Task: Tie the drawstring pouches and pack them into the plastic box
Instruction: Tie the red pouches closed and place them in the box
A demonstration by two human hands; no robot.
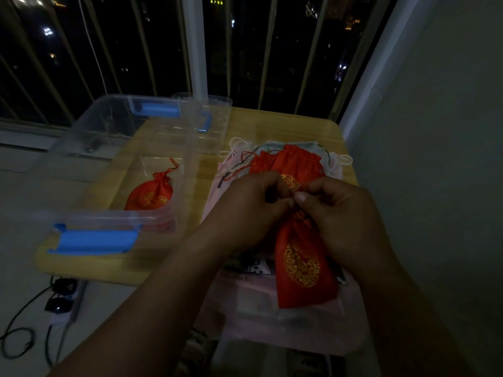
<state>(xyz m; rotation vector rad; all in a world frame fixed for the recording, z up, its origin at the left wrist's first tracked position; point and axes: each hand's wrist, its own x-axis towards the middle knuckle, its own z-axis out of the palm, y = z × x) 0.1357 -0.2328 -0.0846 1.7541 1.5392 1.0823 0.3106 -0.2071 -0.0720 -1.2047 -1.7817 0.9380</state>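
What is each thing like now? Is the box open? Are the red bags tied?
plastic box: open, one pouch inside.
pouch in the box: tied shut.
held pouch: top pinched, hanging, not packed.
pile of pouches: on the table, untied.
lid: off, behind the box.
left hand: pinching the held pouch's top.
right hand: pinching it too.

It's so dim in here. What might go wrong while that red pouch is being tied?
1. The left hand and right hand pinch the thin drawstring of the hanging red pouch in poor light; it may slip, leaving a loose knot.
2. Loose cords of the pile of pouches lie tangled just behind the hands; one could snag and drag pouches along.
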